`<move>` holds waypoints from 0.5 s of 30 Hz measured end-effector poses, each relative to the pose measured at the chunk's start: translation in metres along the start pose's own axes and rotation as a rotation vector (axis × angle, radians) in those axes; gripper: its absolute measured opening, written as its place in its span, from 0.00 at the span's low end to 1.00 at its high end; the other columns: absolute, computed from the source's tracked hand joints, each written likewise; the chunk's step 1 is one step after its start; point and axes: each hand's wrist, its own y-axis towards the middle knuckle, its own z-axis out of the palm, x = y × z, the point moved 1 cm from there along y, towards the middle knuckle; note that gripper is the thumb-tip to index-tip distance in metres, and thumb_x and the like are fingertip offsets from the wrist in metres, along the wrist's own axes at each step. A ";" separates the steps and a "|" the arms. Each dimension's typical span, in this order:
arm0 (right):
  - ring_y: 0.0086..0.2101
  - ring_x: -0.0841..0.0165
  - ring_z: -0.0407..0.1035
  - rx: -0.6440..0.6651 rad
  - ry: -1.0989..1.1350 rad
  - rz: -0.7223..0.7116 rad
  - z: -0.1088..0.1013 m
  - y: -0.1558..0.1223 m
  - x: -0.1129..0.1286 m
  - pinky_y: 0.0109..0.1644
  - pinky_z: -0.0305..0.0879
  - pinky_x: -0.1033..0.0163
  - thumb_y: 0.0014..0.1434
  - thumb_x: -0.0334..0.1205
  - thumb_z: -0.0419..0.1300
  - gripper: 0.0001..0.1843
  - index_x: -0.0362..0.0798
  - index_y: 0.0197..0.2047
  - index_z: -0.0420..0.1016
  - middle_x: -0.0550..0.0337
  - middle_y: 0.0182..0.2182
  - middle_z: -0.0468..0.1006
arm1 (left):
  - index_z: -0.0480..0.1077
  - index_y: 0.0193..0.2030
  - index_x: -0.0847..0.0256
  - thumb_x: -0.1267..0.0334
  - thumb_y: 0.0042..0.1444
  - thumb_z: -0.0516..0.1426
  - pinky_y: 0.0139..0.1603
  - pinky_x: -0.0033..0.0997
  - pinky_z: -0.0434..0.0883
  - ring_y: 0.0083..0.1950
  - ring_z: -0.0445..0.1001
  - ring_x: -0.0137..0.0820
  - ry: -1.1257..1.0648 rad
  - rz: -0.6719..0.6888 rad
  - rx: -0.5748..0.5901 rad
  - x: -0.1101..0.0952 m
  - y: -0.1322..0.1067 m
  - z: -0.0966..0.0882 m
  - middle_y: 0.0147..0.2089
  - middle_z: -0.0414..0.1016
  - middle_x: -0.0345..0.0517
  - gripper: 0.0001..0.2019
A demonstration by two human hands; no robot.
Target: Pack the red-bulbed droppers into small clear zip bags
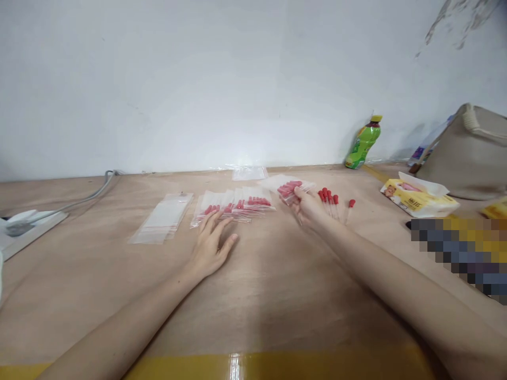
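My left hand (212,244) lies flat on the wooden table (257,285), fingers spread, its fingertips touching a row of clear bags (233,205) filled with red-capped droppers. My right hand (308,207) is closed on another filled clear bag (288,188), held just above the table. Several loose red-capped droppers (329,200) lie right of that hand, one more dropper (350,207) a little apart. A stack of empty clear bags (163,220) lies to the left of the filled ones.
A green drink bottle (363,143) leans on the white wall. A tissue pack (419,196) and a beige bag (471,153) sit at the right. A power strip with cable (27,221) is at the left edge. Yellow tape (253,367) marks the near edge.
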 end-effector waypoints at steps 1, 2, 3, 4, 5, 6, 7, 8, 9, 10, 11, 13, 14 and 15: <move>0.28 0.76 0.71 -0.043 -0.015 0.052 0.006 0.004 -0.008 0.32 0.71 0.69 0.60 0.28 0.46 0.07 0.48 0.36 0.61 0.63 0.29 0.74 | 0.63 0.53 0.58 0.56 0.60 0.48 0.61 0.45 0.54 0.63 0.52 0.40 0.040 -0.031 -0.023 0.004 0.001 -0.001 0.60 0.57 0.49 0.17; 0.28 0.77 0.71 -0.067 -0.036 0.098 0.011 0.008 -0.016 0.31 0.71 0.70 0.61 0.28 0.45 0.07 0.48 0.35 0.61 0.63 0.29 0.73 | 0.63 0.54 0.59 0.56 0.60 0.47 0.61 0.45 0.54 0.63 0.52 0.41 0.086 -0.068 -0.042 0.009 0.002 -0.002 0.60 0.57 0.50 0.18; 0.27 0.77 0.70 -0.075 -0.062 0.144 0.015 0.011 -0.023 0.31 0.70 0.71 0.62 0.28 0.44 0.08 0.48 0.35 0.60 0.63 0.28 0.73 | 0.63 0.54 0.60 0.56 0.60 0.46 0.61 0.45 0.55 0.63 0.52 0.41 0.138 -0.114 -0.054 0.015 0.003 -0.003 0.60 0.58 0.52 0.19; 0.26 0.77 0.70 -0.063 -0.094 0.189 0.018 0.013 -0.029 0.30 0.70 0.72 0.62 0.28 0.43 0.09 0.47 0.34 0.60 0.63 0.27 0.72 | 0.62 0.55 0.61 0.56 0.60 0.45 0.60 0.46 0.55 0.63 0.51 0.42 0.192 -0.168 -0.052 0.022 0.004 -0.005 0.60 0.57 0.53 0.20; 0.25 0.77 0.70 -0.040 -0.131 0.233 0.020 0.014 -0.032 0.28 0.70 0.72 0.62 0.28 0.44 0.09 0.47 0.34 0.60 0.63 0.26 0.72 | 0.62 0.56 0.63 0.56 0.60 0.44 0.59 0.47 0.56 0.63 0.51 0.44 0.246 -0.231 -0.033 0.030 0.005 -0.007 0.60 0.57 0.55 0.21; 0.24 0.77 0.69 -0.011 -0.178 0.282 0.020 0.014 -0.034 0.27 0.69 0.72 0.62 0.29 0.45 0.08 0.46 0.33 0.61 0.62 0.24 0.72 | 0.61 0.56 0.64 0.56 0.60 0.43 0.58 0.48 0.56 0.63 0.50 0.46 0.298 -0.299 0.001 0.039 0.006 -0.009 0.60 0.56 0.57 0.22; 0.22 0.76 0.69 0.025 -0.235 0.335 0.019 0.013 -0.035 0.25 0.68 0.72 0.61 0.31 0.47 0.08 0.45 0.31 0.62 0.62 0.22 0.71 | 0.60 0.57 0.65 0.55 0.60 0.43 0.57 0.50 0.56 0.63 0.49 0.48 0.344 -0.371 0.051 0.048 0.006 -0.011 0.61 0.55 0.59 0.23; 0.21 0.75 0.68 0.061 -0.295 0.385 0.017 0.012 -0.033 0.22 0.67 0.72 0.60 0.33 0.49 0.07 0.44 0.30 0.63 0.61 0.21 0.70 | 0.59 0.58 0.67 0.55 0.60 0.42 0.57 0.52 0.56 0.63 0.48 0.50 0.383 -0.441 0.099 0.057 0.007 -0.013 0.62 0.54 0.61 0.24; 0.19 0.74 0.67 0.095 -0.343 0.441 0.013 0.009 -0.029 0.19 0.64 0.72 0.58 0.34 0.53 0.07 0.44 0.28 0.64 0.60 0.19 0.70 | 0.59 0.58 0.69 0.55 0.60 0.42 0.56 0.53 0.56 0.63 0.48 0.52 0.413 -0.503 0.143 0.065 0.007 -0.016 0.62 0.53 0.63 0.25; 0.17 0.74 0.65 0.130 -0.410 0.467 0.008 0.006 -0.024 0.16 0.61 0.72 0.55 0.36 0.56 0.08 0.43 0.26 0.65 0.60 0.17 0.69 | 0.58 0.58 0.70 0.56 0.60 0.41 0.56 0.53 0.55 0.63 0.48 0.53 0.436 -0.550 0.177 0.072 0.006 -0.018 0.61 0.53 0.65 0.25; 0.16 0.74 0.63 0.157 -0.517 0.442 0.000 0.004 -0.016 0.15 0.57 0.72 0.53 0.38 0.59 0.09 0.43 0.24 0.66 0.60 0.16 0.69 | 0.59 0.57 0.71 0.56 0.60 0.39 0.56 0.53 0.55 0.63 0.50 0.53 0.451 -0.574 0.204 0.078 0.006 -0.021 0.60 0.55 0.66 0.25; 0.17 0.73 0.62 0.185 -0.892 0.201 -0.021 -0.001 0.004 0.17 0.55 0.71 0.50 0.43 0.61 0.13 0.44 0.21 0.66 0.60 0.16 0.68 | 0.60 0.54 0.73 0.57 0.60 0.38 0.55 0.55 0.54 0.61 0.53 0.54 0.480 -0.579 0.256 0.087 0.006 -0.027 0.57 0.60 0.67 0.24; 0.21 0.71 0.65 0.141 -1.178 -0.030 -0.035 -0.003 0.016 0.20 0.57 0.70 0.50 0.46 0.60 0.15 0.45 0.20 0.66 0.59 0.17 0.68 | 0.61 0.53 0.74 0.58 0.60 0.38 0.54 0.56 0.54 0.60 0.54 0.55 0.495 -0.579 0.280 0.090 0.005 -0.030 0.55 0.61 0.69 0.24; 0.25 0.67 0.67 0.048 -1.415 -0.230 -0.052 -0.005 0.028 0.24 0.59 0.68 0.51 0.47 0.58 0.15 0.45 0.21 0.67 0.56 0.20 0.70 | 0.61 0.51 0.75 0.58 0.60 0.39 0.53 0.57 0.54 0.59 0.55 0.57 0.511 -0.586 0.302 0.093 0.005 -0.032 0.55 0.61 0.71 0.23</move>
